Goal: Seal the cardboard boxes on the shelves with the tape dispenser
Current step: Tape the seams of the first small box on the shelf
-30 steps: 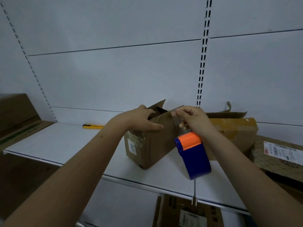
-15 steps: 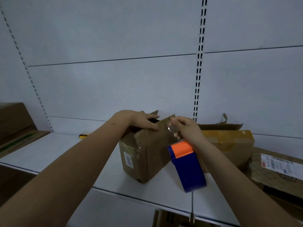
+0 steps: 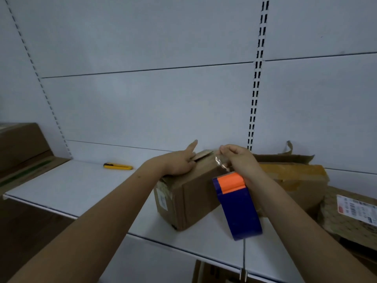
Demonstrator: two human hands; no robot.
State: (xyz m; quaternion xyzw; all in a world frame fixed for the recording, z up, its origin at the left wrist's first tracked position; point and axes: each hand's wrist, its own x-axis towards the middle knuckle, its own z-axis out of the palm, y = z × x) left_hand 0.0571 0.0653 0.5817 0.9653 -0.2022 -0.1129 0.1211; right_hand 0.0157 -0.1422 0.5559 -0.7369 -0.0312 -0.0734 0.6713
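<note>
On the white shelf [image 3: 81, 186] the left hand [image 3: 179, 162] presses flat, fingers spread, on the small cardboard box [image 3: 193, 199], while the right hand [image 3: 238, 158] pinches clear tape [image 3: 221, 161] above the blue-orange tape dispenser [image 3: 236, 205] hanging at the box's right.

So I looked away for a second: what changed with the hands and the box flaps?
The left hand flattened the raised flaps of the small cardboard box, fingers now straight. The right hand still pinches the clear tape end, tape dispenser hanging below.
</note>
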